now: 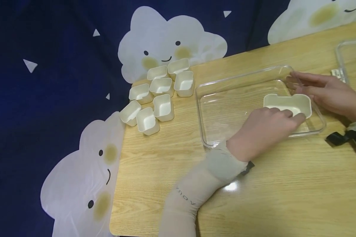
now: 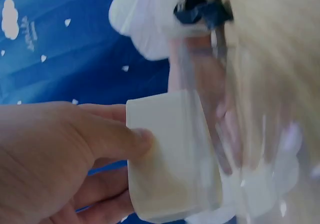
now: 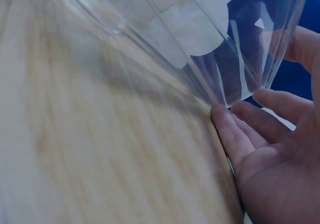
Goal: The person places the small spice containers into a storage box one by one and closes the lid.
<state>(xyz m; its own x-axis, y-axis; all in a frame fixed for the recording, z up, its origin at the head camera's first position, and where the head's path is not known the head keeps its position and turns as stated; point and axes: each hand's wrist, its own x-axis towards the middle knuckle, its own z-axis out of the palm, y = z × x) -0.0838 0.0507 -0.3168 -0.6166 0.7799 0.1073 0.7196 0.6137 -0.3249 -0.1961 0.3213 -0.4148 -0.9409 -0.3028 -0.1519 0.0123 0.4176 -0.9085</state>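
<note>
My left hand (image 1: pixel 265 128) pinches a small cream container (image 1: pixel 296 102) with an open top. In the head view it is over the right end of a clear rectangular box (image 1: pixel 198 115). The left wrist view shows my left hand (image 2: pixel 55 159) with its thumb on the side of the cream container (image 2: pixel 165 159); the box's clear wall overlaps the container's far part. My right hand (image 1: pixel 335 92) is at the box's right end. In the right wrist view, fingertips of my right hand (image 3: pixel 280 149) touch the outside of the clear box (image 3: pixel 200 73) near its corner, fingers fairly straight.
Several more cream containers (image 1: pixel 161 86) stand grouped at the table's left back edge. Another clear plastic piece (image 1: pixel 341 56) lies at the far right. The wooden table (image 1: pixel 154 184) ends on the left against a dark blue cloth (image 1: pixel 62 98) with cloud prints.
</note>
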